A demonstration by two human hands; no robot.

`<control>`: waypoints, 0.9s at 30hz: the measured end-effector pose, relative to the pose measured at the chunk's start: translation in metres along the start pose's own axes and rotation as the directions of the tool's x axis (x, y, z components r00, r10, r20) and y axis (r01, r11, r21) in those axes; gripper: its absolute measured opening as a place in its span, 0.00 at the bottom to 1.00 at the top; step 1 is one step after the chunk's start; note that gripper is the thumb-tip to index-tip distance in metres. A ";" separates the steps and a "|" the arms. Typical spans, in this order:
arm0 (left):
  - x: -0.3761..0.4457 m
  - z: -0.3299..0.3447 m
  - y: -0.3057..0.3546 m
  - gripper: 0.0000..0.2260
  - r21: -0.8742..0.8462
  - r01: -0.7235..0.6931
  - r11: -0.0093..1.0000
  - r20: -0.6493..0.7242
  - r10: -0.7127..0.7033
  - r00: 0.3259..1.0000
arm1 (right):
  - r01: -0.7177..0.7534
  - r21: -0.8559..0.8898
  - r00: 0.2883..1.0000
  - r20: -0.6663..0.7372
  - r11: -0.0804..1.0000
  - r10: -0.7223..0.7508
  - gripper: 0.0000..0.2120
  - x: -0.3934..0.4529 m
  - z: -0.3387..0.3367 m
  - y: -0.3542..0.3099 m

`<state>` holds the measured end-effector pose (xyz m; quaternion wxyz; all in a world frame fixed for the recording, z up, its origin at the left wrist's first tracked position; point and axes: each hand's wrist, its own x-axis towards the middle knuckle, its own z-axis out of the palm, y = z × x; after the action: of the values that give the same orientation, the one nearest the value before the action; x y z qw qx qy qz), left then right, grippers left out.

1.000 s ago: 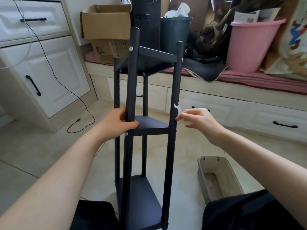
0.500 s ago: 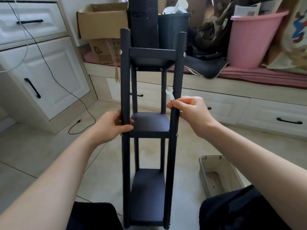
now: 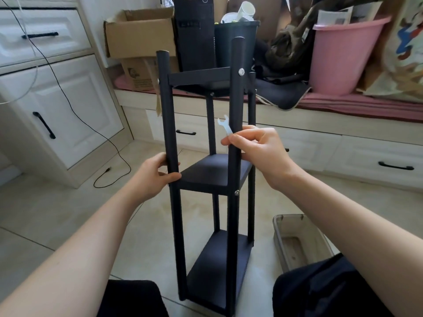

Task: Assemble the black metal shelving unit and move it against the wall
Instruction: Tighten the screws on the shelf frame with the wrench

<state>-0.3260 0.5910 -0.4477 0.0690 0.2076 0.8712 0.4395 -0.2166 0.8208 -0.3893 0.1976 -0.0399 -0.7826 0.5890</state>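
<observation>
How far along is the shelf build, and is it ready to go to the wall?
The shelving unit looks built: three shelves sit between four posts, with bolts showing at the joints. In hand: the left hand grips the front left post, and the right hand grips the front right post while pinching a small wrench. Left: any final tightening, then moving it against the wall.

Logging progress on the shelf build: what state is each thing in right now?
shelving unit: upright on the floor, three shelves fitted
left hand: grips the front left post
right hand: grips the front right post, pinching the wrench
wrench: held, open end up
plastic bin: open
cardboard box: flaps open
</observation>
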 end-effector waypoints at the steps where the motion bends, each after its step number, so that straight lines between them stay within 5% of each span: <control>1: 0.002 0.000 -0.002 0.14 0.020 -0.005 1.000 -0.020 0.005 1.000 | 0.007 -0.001 1.000 0.015 1.000 -0.007 0.08 -0.001 0.001 -0.002; 6: 0.002 0.002 -0.004 0.22 0.181 -0.011 0.983 -0.166 0.042 0.985 | 0.037 0.062 0.991 0.125 0.997 -0.045 0.08 -0.003 -0.002 -0.012; 9: -0.001 0.004 0.004 0.31 0.289 -0.119 0.950 -0.343 0.219 0.913 | 0.060 0.055 0.973 0.220 0.997 -0.071 0.08 -0.004 0.000 -0.016; 12: -0.007 0.006 0.025 0.20 0.335 -0.292 0.896 -0.436 0.422 0.795 | 0.070 0.035 0.959 0.273 0.997 -0.077 0.09 -0.003 0.005 -0.017; 14: -0.013 0.010 0.037 0.11 0.357 -0.369 0.858 -0.313 0.482 0.818 | 0.095 0.007 0.953 0.287 0.995 -0.093 0.09 -0.002 0.008 -0.017; 17: -0.024 0.012 0.045 0.13 0.174 -0.231 0.957 0.141 0.208 0.968 | 0.118 -0.010 0.954 0.280 0.993 -0.111 0.08 -0.002 0.014 -0.016; 19: -0.029 0.014 0.046 0.19 0.046 -0.122 0.991 0.386 0.094 0.918 | 0.124 -0.016 0.954 0.276 0.992 -0.115 0.08 -0.001 0.017 -0.017; 21: -0.032 0.015 0.045 0.20 -0.025 -0.056 0.998 0.450 0.061 0.891 | 0.133 -0.025 0.955 0.269 0.991 -0.122 0.08 -0.001 0.020 -0.017; 24: -0.032 0.018 0.041 0.09 0.097 -0.140 0.985 0.372 0.095 0.923 | 0.140 -0.030 0.962 0.242 0.990 -0.129 0.08 0.000 0.026 -0.019; 27: -0.030 0.018 0.041 0.08 0.121 -0.141 0.983 0.353 0.090 0.931 | 0.149 -0.066 0.968 0.215 0.987 -0.132 0.08 -0.002 0.030 -0.016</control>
<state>-0.2810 0.6130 -0.4281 0.1800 0.3371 0.8611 0.3352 -0.2223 0.7880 -0.3817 0.1532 0.0701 -0.8234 0.5419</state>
